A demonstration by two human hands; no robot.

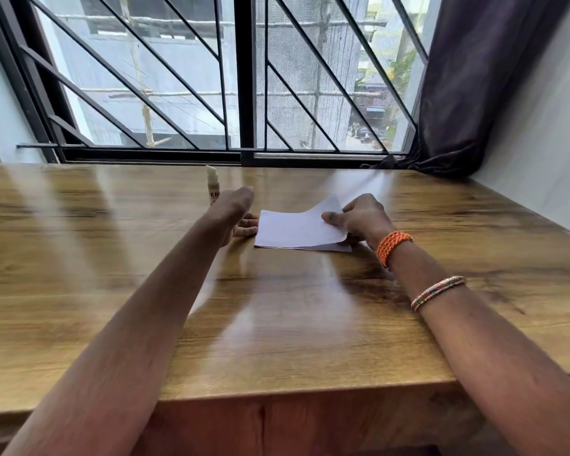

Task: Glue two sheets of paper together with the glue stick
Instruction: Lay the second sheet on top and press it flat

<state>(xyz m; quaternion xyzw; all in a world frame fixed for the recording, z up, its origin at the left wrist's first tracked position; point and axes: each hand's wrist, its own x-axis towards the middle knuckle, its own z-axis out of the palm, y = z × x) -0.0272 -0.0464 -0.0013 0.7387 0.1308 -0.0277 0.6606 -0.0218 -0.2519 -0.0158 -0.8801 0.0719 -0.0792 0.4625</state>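
My right hand (359,218) is pinching the top sheet of paper (297,227) by its right edge, thumb on top and fingers curled beneath, and that edge is lifting clear of the bottom sheet (338,247), which is lying flat on the wooden tabletop (112,258) with only a sliver showing at the near right corner of the stack. The stack is sitting around the middle of the tabletop, a little toward the far edge. My left hand (241,215) is hovering just beside the papers' left edge, fingers relaxed and loosely spread, gripping nothing; whether the fingertips are touching the wood, I cannot tell. The glue stick (213,187) is standing upright with its cap on, just beyond my left hand toward the far edge, and my wrist is partly hiding its lower right side. An orange braided wristband (392,246) and thin beaded bangles (438,292) are riding on my right forearm. Along the far edge a barred window (244,77) is running, and a dark curtain (474,93) is hanging down at the far right corner.
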